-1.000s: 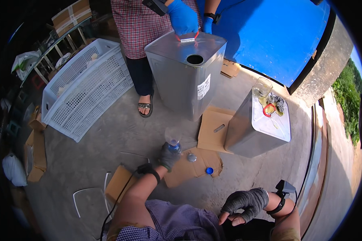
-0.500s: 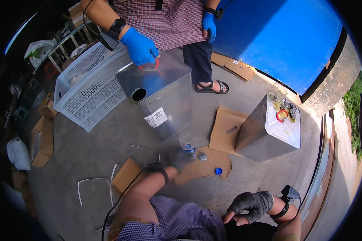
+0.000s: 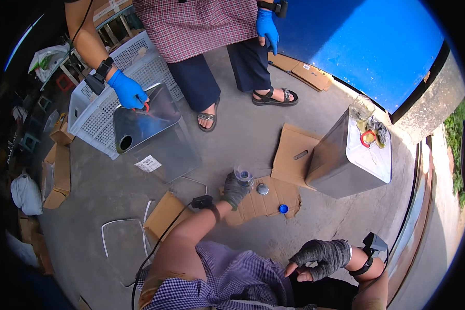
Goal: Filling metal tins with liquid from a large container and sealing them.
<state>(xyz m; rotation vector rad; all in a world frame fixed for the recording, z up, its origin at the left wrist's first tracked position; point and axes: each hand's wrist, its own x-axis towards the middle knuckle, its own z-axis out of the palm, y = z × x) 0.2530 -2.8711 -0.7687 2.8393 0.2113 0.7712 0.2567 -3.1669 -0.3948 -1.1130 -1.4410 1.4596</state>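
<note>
The person's left hand point(image 3: 236, 190), in a grey glove, has its fingers closed around a clear bottle point(image 3: 244, 176), which is on the far side, just beside the torn flat cardboard point(image 3: 274, 201). I cannot tell if the bottle touches the floor. On this cardboard I see a silver lid point(image 3: 262, 189) and a blue cap point(image 3: 283, 208). The right hand point(image 3: 321, 259) is above the lap; its fingers are loosely bent, holding nothing. Across from us, a co-worker's blue-gloved hand point(image 3: 127, 91) grasps the red handle of a metal can point(image 3: 163, 157).
</note>
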